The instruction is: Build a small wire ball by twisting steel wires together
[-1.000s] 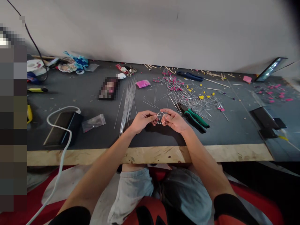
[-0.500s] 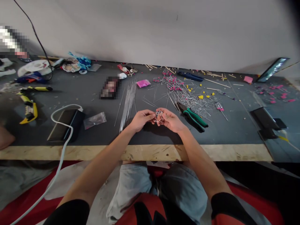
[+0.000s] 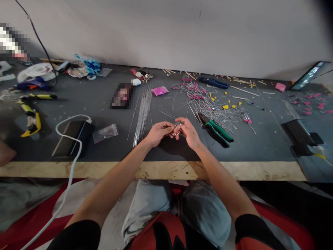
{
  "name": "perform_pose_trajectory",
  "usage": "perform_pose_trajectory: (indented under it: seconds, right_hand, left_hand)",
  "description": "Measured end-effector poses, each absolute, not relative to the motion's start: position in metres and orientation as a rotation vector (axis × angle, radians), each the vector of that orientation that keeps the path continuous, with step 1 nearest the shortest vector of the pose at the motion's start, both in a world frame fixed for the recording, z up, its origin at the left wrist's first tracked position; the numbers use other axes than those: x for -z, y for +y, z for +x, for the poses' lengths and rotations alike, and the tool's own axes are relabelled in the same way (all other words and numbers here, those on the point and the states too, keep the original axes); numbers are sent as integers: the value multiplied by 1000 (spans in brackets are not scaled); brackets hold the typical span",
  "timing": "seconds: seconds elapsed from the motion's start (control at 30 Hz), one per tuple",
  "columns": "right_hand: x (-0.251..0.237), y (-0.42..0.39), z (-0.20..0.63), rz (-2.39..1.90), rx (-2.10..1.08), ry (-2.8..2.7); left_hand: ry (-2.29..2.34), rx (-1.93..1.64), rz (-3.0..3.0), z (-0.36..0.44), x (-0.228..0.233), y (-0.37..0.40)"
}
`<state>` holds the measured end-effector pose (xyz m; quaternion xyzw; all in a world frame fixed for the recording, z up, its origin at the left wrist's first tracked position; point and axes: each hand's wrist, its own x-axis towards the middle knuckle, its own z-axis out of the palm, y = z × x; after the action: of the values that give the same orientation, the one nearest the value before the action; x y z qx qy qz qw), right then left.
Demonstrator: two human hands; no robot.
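Both hands are pinched shut on the same little wire loop [image 3: 177, 128], left hand [image 3: 158, 133] on one side and right hand [image 3: 190, 132] on the other, held just above the dark mat [image 3: 104, 104], a bit back from the middle of its front edge. The loop looks like thin bent wire with a crosspiece, though it's too small to make out how it's joined.

Stuff that could bite here, as far as one can judge: thin wire like that probably springs, so if either pinch loosens the loop could flick out and land in the mess of loose wires [image 3: 218, 111] toward the right, where it'd be a pain to find. The cut ends are likely sharp too, and the fingertips are right on them.

Room-wise, it's tight on the right: the green-handled pliers [image 3: 217, 130] lie just beside the right hand, with the wire pile behind them. On the left, a bundle of straight wire rods [image 3: 143, 111] runs away from the left hand toward the back edge. The clearest patch is straight in front of the hands, between them and the wooden front edge [image 3: 161, 170]. Further left sit a small plastic bag [image 3: 104, 133] and a dark box [image 3: 71, 137] with a white cable [image 3: 69, 166] hanging over the front edge.
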<state>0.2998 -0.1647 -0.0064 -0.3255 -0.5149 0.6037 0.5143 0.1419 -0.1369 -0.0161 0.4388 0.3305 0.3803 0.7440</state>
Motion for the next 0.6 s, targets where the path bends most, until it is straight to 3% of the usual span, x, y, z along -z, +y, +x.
perform_pose_trajectory:
  seconds: [0.6]
  right_hand:
    - [14,-159,305,-886,-1570,-1069]
  left_hand:
    - [765,-839,897,141,17,-136]
